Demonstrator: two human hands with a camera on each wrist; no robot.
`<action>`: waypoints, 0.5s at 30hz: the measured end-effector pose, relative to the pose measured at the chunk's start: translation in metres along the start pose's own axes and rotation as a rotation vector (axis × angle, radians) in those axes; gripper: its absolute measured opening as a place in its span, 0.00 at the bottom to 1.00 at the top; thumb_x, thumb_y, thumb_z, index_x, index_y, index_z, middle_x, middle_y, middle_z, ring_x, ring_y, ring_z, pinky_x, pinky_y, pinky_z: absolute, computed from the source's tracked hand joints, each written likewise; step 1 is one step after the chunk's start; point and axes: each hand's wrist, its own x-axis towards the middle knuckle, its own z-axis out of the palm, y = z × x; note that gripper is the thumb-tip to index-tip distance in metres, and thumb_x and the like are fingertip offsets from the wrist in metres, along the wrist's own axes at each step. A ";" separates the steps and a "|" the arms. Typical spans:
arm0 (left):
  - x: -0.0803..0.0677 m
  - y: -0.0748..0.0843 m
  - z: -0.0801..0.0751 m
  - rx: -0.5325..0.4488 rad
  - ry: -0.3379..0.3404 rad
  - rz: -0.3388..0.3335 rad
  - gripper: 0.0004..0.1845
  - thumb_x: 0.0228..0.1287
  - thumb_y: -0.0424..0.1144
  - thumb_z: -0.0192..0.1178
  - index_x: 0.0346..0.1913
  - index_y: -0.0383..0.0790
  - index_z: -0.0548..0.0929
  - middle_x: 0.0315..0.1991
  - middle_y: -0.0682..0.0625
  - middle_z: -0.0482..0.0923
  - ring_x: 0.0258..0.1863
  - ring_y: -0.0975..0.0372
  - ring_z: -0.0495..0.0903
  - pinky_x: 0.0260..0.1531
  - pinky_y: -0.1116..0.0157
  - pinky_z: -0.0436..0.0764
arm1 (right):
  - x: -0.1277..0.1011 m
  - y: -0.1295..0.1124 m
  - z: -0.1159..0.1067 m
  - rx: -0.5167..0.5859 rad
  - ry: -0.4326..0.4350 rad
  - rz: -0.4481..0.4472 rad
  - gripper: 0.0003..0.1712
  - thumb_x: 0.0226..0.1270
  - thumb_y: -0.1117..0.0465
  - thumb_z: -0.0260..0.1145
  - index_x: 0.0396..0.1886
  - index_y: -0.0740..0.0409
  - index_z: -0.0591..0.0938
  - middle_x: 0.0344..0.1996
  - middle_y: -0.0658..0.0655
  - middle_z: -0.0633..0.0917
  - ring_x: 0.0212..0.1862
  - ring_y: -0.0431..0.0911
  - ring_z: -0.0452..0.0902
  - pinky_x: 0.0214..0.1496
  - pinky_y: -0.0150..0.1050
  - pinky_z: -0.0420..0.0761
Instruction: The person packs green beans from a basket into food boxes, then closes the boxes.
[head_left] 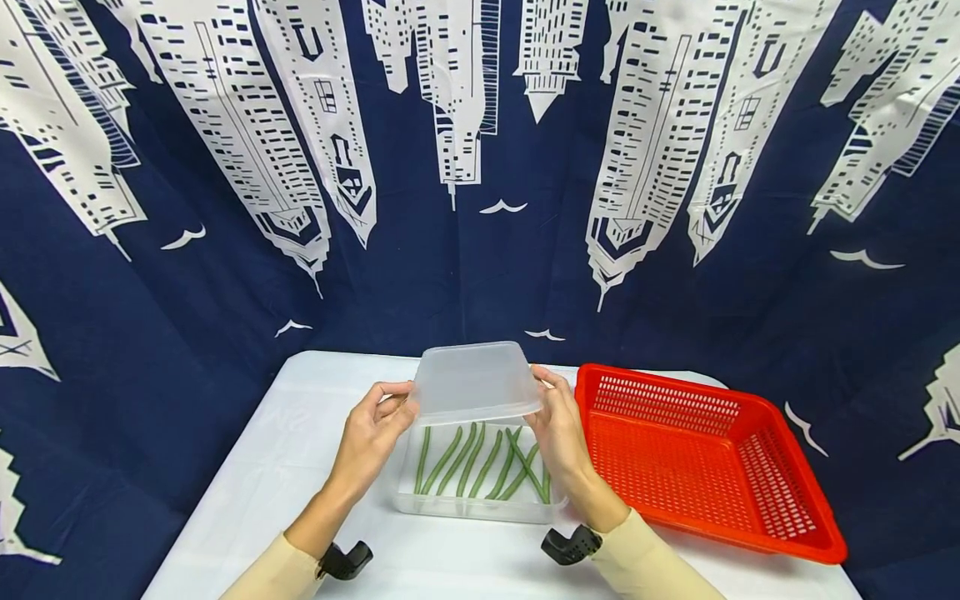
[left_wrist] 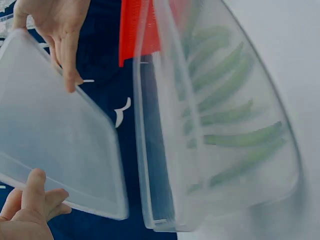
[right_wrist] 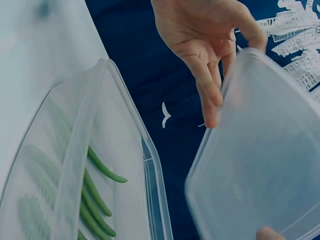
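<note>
Both hands hold a translucent plastic lid [head_left: 476,379] by its two short sides, tilted above a clear plastic container [head_left: 480,507]. My left hand [head_left: 378,421] pinches the left edge between thumb and fingers. At the opposite edge, my right hand [head_left: 558,425] grips the lid the same way. Several green beans [head_left: 471,458] lie side by side on the container's floor, a couple of them crossed toward the right. In the left wrist view a gap shows between the lid [left_wrist: 60,130] and the container's rim [left_wrist: 142,150].
A red perforated plastic basket [head_left: 675,467] stands on the right of the white table [head_left: 292,433], close beside my right hand. Behind the table hangs a dark blue cloth [head_left: 450,275] printed with white buildings. Each wrist wears a black camera mount [head_left: 345,561].
</note>
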 end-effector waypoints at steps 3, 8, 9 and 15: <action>-0.004 -0.006 0.001 0.049 -0.014 -0.007 0.24 0.80 0.35 0.73 0.73 0.35 0.84 0.80 0.34 0.82 0.80 0.38 0.82 0.72 0.64 0.87 | -0.001 0.002 -0.001 -0.046 -0.017 0.059 0.35 0.85 0.69 0.47 0.88 0.70 0.61 0.75 0.65 0.85 0.58 0.35 0.90 0.65 0.28 0.88; -0.008 -0.015 0.006 0.067 -0.028 -0.021 0.29 0.75 0.36 0.77 0.76 0.39 0.84 0.80 0.35 0.82 0.80 0.36 0.81 0.74 0.50 0.86 | -0.005 0.005 -0.001 -0.111 -0.078 0.121 0.43 0.87 0.73 0.47 0.96 0.64 0.49 0.92 0.72 0.66 0.60 0.37 0.96 0.66 0.31 0.90; -0.008 -0.016 0.006 0.063 -0.030 -0.019 0.30 0.75 0.35 0.77 0.77 0.38 0.84 0.81 0.35 0.82 0.80 0.35 0.81 0.75 0.49 0.85 | -0.006 0.005 -0.002 -0.115 -0.084 0.125 0.43 0.88 0.73 0.47 0.96 0.64 0.47 0.92 0.72 0.65 0.58 0.39 0.98 0.66 0.32 0.91; -0.007 -0.021 0.008 0.079 -0.047 0.001 0.36 0.73 0.31 0.77 0.81 0.35 0.79 0.85 0.33 0.76 0.80 0.32 0.80 0.73 0.45 0.86 | -0.009 0.010 -0.007 -0.088 -0.106 0.138 0.41 0.93 0.71 0.43 0.97 0.60 0.44 0.91 0.69 0.70 0.53 0.45 1.00 0.61 0.43 0.96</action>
